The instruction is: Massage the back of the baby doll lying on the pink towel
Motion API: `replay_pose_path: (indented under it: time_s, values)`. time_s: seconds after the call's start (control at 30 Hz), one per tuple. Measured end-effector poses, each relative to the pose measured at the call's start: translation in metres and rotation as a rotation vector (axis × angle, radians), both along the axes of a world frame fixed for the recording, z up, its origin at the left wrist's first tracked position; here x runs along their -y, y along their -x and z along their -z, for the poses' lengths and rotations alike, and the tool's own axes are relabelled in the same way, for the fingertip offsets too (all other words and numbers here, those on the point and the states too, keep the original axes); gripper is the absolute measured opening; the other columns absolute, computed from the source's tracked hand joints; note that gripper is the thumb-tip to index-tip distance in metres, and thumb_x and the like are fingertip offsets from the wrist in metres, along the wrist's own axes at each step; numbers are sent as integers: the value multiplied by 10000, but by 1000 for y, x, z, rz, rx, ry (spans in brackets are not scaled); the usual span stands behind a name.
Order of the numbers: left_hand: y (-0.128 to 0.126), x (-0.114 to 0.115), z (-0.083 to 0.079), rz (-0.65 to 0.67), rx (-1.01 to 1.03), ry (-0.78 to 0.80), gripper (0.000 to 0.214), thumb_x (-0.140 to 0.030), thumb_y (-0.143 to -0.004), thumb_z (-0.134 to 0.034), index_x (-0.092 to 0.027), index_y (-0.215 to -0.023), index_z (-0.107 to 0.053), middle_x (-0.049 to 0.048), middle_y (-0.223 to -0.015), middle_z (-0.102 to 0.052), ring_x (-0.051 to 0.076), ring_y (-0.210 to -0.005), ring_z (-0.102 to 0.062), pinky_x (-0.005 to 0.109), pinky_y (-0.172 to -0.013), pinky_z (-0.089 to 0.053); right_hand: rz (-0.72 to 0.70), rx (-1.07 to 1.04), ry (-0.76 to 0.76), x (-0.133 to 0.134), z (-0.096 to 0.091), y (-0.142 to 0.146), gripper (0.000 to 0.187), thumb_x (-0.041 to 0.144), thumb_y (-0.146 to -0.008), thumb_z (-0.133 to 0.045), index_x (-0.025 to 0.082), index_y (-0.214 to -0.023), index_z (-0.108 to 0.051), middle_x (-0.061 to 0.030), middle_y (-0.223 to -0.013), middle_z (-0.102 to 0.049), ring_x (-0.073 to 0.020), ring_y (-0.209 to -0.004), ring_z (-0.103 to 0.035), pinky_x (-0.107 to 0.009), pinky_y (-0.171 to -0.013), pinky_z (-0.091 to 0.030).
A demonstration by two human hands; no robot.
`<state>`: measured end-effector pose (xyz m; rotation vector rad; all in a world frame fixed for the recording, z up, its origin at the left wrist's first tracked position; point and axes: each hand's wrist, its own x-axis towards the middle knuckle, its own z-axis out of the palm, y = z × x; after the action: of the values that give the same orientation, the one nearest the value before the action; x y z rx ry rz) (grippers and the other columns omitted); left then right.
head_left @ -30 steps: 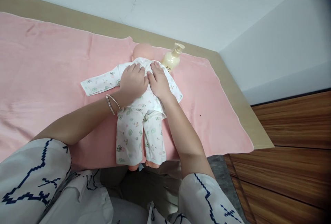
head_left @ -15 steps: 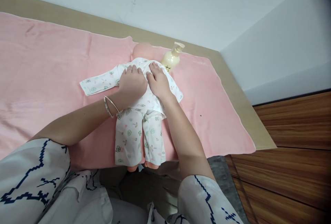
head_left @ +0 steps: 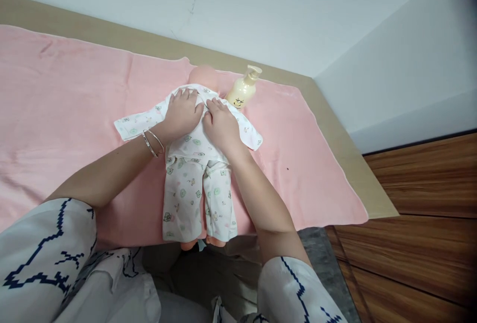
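Note:
A baby doll (head_left: 203,75) lies stretched out with its head away from me and its feet at the near edge. It is dressed in a white printed top (head_left: 196,141) and matching printed trousers (head_left: 183,199). My left hand (head_left: 183,113) rests flat on the left of the doll's chest, fingers stretched toward its head. On the right of the chest lies my right hand (head_left: 222,126), palm down, thumb apart from the fingers. Both hands press on the top's fabric without gripping it. The chest under my palms is hidden.
A pale yellow pump bottle (head_left: 244,88) stands to the right of the doll's head. Beneath everything is a pink cloth (head_left: 298,164) over a light wooden table (head_left: 331,134). A white wall (head_left: 149,0) borders the far side; brown wooden drawers (head_left: 421,243) stand at right.
My left hand has shifted slightly left and turned, its thumb now showing. My right hand has moved a little left and down, its thumb spread. The doll stays in place.

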<state>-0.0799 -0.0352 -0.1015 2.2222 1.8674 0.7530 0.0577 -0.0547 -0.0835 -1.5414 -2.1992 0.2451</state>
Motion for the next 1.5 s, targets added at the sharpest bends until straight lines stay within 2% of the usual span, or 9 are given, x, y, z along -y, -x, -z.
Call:
replay_pose_path:
  time_s: [0.23, 0.37, 0.5, 0.63, 0.77, 1.0, 1.13, 1.27, 1.5]
  values:
    - [-26, 41, -9, 34, -169, -35, 517, -158, -963, -343, 10, -1430, -489, 294, -1522, -471, 382, -1452, -430, 554, -1179, -335, -87, -120, 68, -27, 12, -22, 522, 262, -964, -394, 168, -1464, -510, -100, -1625, -382, -251, -1556, -260, -519, -1282, -222]
    - [-15, 28, -14, 82, -151, -25, 502, -202, -983, -310, 22, -1369, -540, 300, -1466, -516, 382, -1424, -452, 539, -1163, -364, -51, -75, 55, -22, 11, -17, 543, 258, -992, -372, 116, -1512, -439, -136, -1633, -357, -263, -1560, -245, -507, -1286, -206]
    - [2, 6, -7, 71, -114, -21, 451, -224, -978, -325, -58, -1293, -600, 227, -1394, -594, 343, -1368, -507, 514, -1146, -395, 27, 19, -23, -1, 6, 0, 513, 229, -986, -360, 61, -1448, -509, -189, -1543, -484, -298, -1496, -384, -516, -1270, -251]
    - [6, -3, 2, 12, -72, -36, 513, -263, -986, -335, -43, -1417, -505, 229, -1495, -519, 336, -1442, -428, 513, -1206, -313, 38, 69, -112, 11, 5, 10, 499, 222, -958, -382, 35, -1379, -573, -220, -1466, -558, -328, -1434, -467, -525, -1246, -300]
    - [-4, 14, -4, -28, -99, -23, 544, -273, -993, -340, -38, -1467, -463, 239, -1536, -478, 347, -1458, -414, 518, -1207, -301, -11, -30, -48, -8, 11, -6, 516, 291, -990, -353, 85, -1419, -553, -176, -1533, -502, -278, -1477, -417, -502, -1254, -292]
    - [-21, 46, -17, -10, -226, -64, 471, -183, -948, -365, 44, -1266, -627, 303, -1343, -620, 388, -1276, -583, 541, -1147, -362, -31, -68, 61, -28, 16, -25, 597, 406, -1029, -323, 90, -1525, -426, -154, -1637, -336, -287, -1556, -252, -542, -1289, -137]
    - [-15, 32, -10, -14, -167, -92, 445, -209, -961, -342, -3, -1174, -675, 275, -1297, -653, 389, -1251, -596, 547, -1096, -416, -2, -13, 20, -19, 14, -18, 593, 398, -1045, -265, 76, -1510, -442, -175, -1602, -400, -313, -1534, -304, -564, -1273, -190]
    - [-11, 17, 6, -61, -62, -150, 492, -266, -966, -370, -39, -1356, -566, 246, -1497, -521, 378, -1416, -468, 563, -1185, -339, 16, -18, -2, -17, 15, -15, 603, 446, -1054, -229, 107, -1490, -470, -166, -1579, -442, -300, -1518, -341, -555, -1269, -216]
    - [-13, 15, 17, -52, 54, -166, 501, -290, -957, -378, -83, -1385, -536, 221, -1527, -496, 377, -1456, -421, 588, -1221, -282, 27, -37, -8, -17, 16, -15, 573, 387, -1037, -271, 87, -1480, -475, -165, -1568, -458, -304, -1509, -353, -552, -1267, -223]
